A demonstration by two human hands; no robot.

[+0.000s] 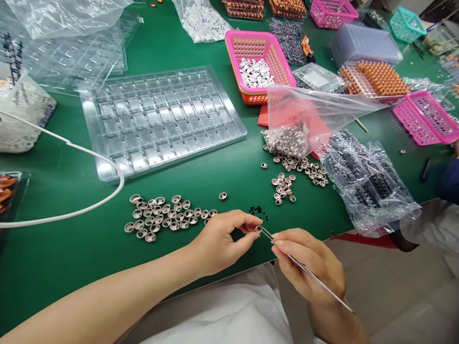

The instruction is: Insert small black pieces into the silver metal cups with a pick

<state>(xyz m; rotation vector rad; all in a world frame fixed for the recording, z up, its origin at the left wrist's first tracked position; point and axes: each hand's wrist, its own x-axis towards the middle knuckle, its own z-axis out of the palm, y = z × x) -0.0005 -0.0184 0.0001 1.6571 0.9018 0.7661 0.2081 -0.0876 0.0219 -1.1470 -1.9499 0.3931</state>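
Note:
Between thumb and index finger, my left hand [224,241] pinches a small silver ring-like part [258,229]. My right hand [310,263] is closed on metal tweezers [319,281], whose tips touch or nearly touch that part. Tiny black pieces [256,210] lie on the green table just beyond my left fingertips. Many silver parts [158,219] are spread left of my left hand, with a single one [223,196] apart from them. Another loose group of silver parts [283,187] sits farther back, beside an open clear bag [287,141] holding more.
A clear compartment tray [165,119] stands at the back left, near a white cable [89,152]. A pink basket [260,59] holds white pieces. Plastic bags of black parts [369,181] lie at the right, near another person's sleeve [430,229].

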